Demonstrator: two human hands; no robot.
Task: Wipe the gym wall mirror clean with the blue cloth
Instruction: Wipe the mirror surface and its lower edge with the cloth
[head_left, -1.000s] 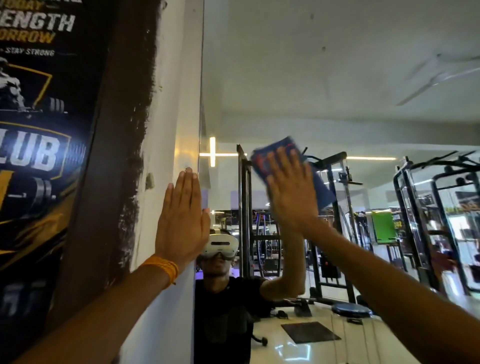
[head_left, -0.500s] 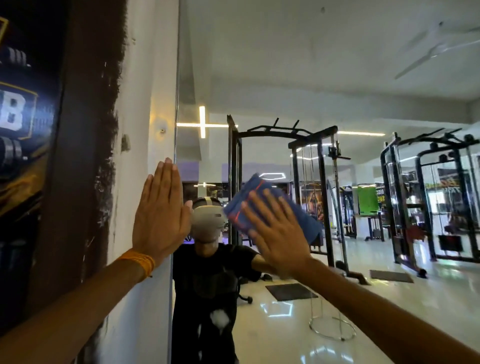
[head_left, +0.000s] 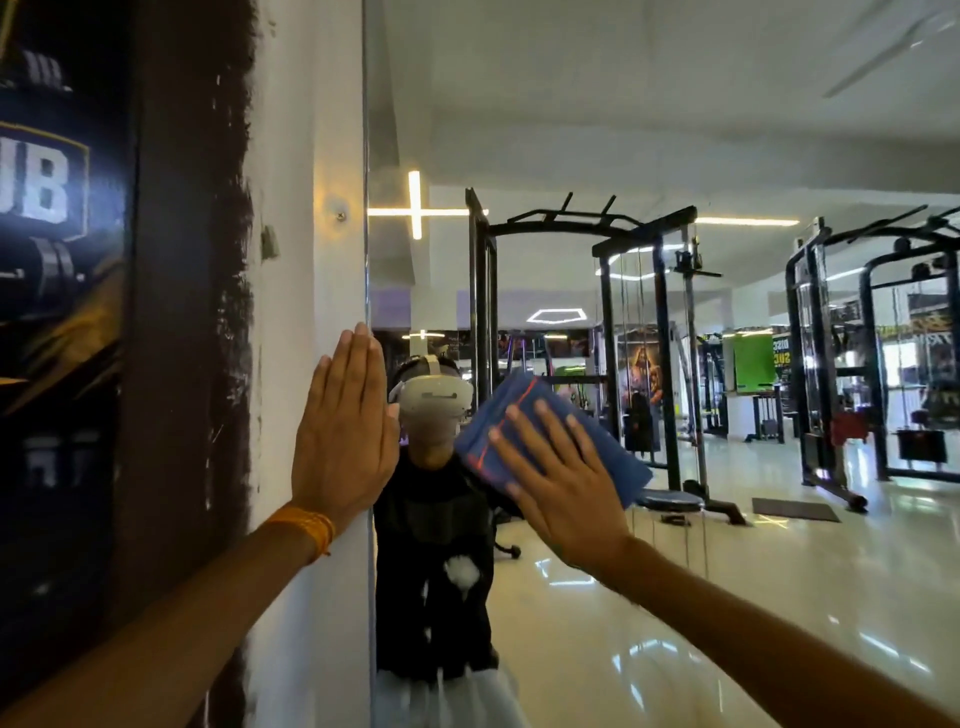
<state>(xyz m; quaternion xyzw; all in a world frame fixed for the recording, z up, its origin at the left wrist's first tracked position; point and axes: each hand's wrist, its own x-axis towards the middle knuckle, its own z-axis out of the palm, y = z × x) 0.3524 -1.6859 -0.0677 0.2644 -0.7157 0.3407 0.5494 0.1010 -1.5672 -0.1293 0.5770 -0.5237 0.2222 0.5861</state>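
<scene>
Right hand (head_left: 563, 488) has slid blue cloth (head_left: 519, 389) down the mirror (head_left: 675, 130).

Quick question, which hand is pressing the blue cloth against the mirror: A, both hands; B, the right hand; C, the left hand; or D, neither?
B: the right hand lies flat on the blue cloth against the mirror, while the left hand rests bare at the white wall.

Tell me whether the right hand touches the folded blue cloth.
Touching. The head view shows the right hand flat on the folded blue cloth, its straight fingers spread across the fabric.
</scene>
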